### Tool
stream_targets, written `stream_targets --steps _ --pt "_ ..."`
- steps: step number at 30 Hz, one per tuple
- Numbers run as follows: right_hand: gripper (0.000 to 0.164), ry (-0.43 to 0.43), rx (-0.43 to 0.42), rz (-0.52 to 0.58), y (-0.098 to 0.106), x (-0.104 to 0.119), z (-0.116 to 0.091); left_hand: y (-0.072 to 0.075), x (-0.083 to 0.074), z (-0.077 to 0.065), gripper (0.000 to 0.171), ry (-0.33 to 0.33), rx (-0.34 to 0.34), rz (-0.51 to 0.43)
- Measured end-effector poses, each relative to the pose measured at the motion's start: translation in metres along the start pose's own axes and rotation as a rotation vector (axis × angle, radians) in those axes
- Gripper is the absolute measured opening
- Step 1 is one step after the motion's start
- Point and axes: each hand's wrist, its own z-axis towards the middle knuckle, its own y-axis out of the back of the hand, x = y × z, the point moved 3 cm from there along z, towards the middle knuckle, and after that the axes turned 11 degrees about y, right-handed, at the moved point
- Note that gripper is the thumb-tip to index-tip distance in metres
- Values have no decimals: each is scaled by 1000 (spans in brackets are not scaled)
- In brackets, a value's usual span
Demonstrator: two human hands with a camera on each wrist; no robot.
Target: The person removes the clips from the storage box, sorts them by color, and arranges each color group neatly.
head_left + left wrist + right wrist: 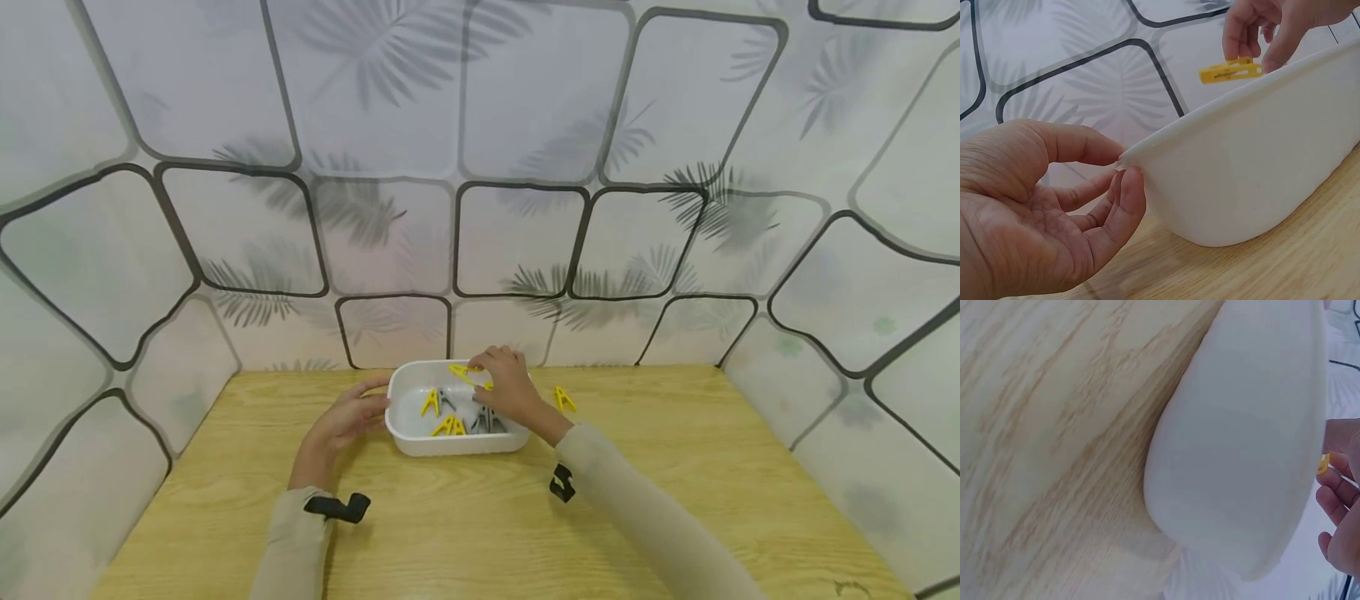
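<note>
A white plastic basin [461, 447] stands on the wooden table, with several yellow clothespins [430, 404] and grey clothespins [480, 422] lying inside. At its left end, my left hand [352, 421] holds the rim between thumb and fingers, as the left wrist view shows up close. My right hand [510, 387] is over the basin's right part and pinches a yellow clothespin [1230, 72] between thumb and fingers, above the rim. The basin wall [1241, 437] fills much of the right wrist view, where only a bit of that clothespin [1323, 464] shows.
One more yellow clothespin [564, 399] lies on the table [450, 533] just right of the basin. Patterned panels [390, 233] with leaf prints and dark lines enclose the table at the back and both sides. Black straps sit on both sleeves.
</note>
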Motion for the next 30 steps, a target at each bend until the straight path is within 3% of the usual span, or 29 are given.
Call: stream_targets --steps 15,30 --pt "34 -19 -154 10 32 -11 -21 -1 0 -1 61 2 -8 -4" --pt "34 -209 -228 3 65 -54 -62 -1 1 -1 62 -2 5 -22"
